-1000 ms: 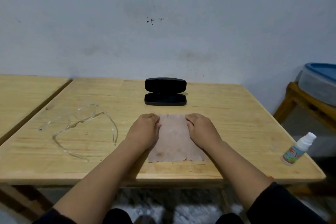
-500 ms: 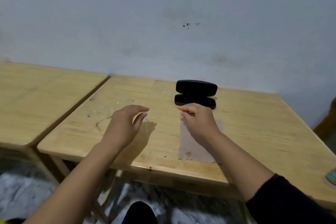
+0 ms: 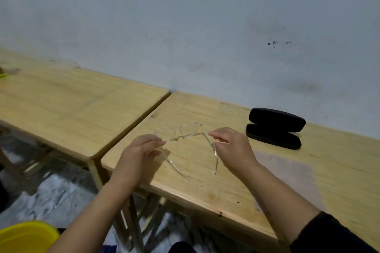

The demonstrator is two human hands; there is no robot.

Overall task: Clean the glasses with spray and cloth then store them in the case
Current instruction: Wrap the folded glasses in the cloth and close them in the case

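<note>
Clear-framed glasses hang just above the wooden table, temples unfolded toward me. My left hand pinches the left temple near its hinge. My right hand pinches the right temple near its hinge. A pale pink cloth lies flat on the table to the right of my right forearm. A black glasses case stands open behind the cloth, near the wall. The spray bottle is out of view.
A second wooden table stands to the left, separated by a narrow gap. A yellow bowl sits low at the bottom left, below table height. The grey wall runs right behind both tables.
Both hands left the cloth and moved left to the glasses. They now hold the glasses by the temples. The view has swung left, so the spray bottle is out of sight.
</note>
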